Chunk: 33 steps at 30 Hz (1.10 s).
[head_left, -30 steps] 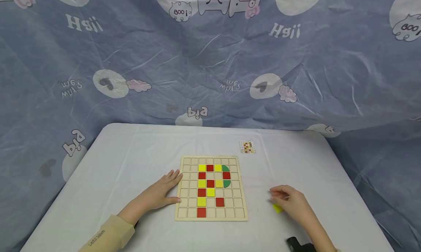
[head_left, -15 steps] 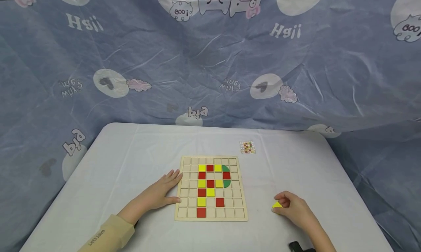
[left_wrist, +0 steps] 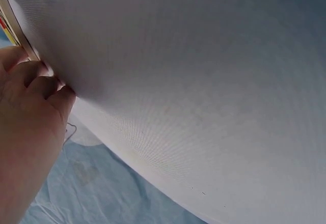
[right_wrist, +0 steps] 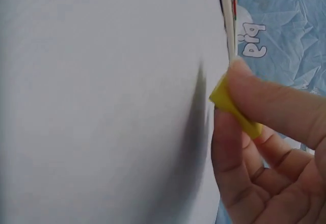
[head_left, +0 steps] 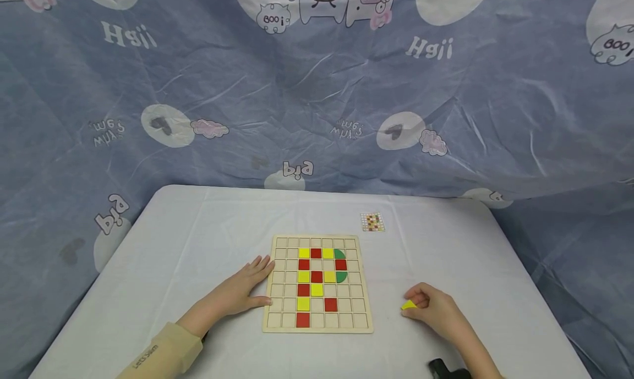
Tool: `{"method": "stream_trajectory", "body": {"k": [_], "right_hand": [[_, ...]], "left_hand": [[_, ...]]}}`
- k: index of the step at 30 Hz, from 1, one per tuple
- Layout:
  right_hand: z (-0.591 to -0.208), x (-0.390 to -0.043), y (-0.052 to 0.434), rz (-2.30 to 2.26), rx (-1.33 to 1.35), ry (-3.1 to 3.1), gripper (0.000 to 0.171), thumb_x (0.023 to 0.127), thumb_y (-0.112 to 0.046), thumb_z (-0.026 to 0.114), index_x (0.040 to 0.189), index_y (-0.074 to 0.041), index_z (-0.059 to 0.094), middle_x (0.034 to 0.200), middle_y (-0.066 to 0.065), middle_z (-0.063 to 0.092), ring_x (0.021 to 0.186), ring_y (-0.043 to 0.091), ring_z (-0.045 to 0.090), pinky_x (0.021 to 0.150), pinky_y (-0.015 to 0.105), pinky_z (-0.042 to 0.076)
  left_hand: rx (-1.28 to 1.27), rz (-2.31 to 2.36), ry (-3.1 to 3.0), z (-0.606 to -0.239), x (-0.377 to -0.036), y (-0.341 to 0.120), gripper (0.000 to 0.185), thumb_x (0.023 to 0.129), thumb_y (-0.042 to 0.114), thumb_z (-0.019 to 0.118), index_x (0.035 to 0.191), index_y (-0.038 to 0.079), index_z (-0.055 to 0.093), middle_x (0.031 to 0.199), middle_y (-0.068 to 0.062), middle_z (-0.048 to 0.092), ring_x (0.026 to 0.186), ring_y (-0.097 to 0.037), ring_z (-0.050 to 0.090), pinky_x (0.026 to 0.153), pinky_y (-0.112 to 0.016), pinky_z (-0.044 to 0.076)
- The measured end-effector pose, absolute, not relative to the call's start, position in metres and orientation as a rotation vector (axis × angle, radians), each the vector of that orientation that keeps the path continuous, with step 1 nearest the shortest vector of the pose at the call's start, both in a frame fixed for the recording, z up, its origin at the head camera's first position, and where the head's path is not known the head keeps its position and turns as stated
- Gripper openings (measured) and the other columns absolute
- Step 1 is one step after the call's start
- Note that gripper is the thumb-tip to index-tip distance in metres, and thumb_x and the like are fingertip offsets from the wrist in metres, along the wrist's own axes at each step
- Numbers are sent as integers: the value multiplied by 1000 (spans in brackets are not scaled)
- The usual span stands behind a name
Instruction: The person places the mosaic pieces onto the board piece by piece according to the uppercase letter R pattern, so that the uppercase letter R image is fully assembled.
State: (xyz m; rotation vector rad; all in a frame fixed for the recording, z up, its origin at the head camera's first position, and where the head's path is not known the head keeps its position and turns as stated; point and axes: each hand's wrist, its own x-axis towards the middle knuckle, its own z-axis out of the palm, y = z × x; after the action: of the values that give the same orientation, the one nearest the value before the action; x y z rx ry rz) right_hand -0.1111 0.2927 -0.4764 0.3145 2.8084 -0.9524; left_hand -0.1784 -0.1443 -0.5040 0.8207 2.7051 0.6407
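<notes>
Pinching a yellow tile in its grip, the right hand hovers over the table; the left hand (fingers flat) touches the puzzle board to the tile's left.
</notes>
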Motion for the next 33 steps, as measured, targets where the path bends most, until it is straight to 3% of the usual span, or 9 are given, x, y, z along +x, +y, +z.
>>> {"method": "stream_trajectory", "body": {"k": [12,22,33], "right_hand": [[-469,-127,246,-1345,148,2669,25,72,-4,84,91,-5,69,82,2,66,73,12,60,61,19,52],[-476,-124,212,-1355,-168,2522,18,75,-14,85,89,-10,75,78,-2,68,71,12,61,60,18,52],[-479,-119,196,-1259,-304,2510,12,76,-7,83,83,-12,74,72,-5,64,64,7,56,56,18,49]], "left_hand": [[803,644,2703,-503,-178,-144,90,86,49,70,155,7,30,162,-15,25,151,-37,20,121,-54,23],[791,644,2698,-502,-179,-143,91,86,49,70,155,7,30,163,-15,24,151,-37,19,122,-54,22],[771,648,2687,-500,-178,-143,90,86,49,70,155,7,30,163,-14,24,151,-36,18,122,-53,22]]}}
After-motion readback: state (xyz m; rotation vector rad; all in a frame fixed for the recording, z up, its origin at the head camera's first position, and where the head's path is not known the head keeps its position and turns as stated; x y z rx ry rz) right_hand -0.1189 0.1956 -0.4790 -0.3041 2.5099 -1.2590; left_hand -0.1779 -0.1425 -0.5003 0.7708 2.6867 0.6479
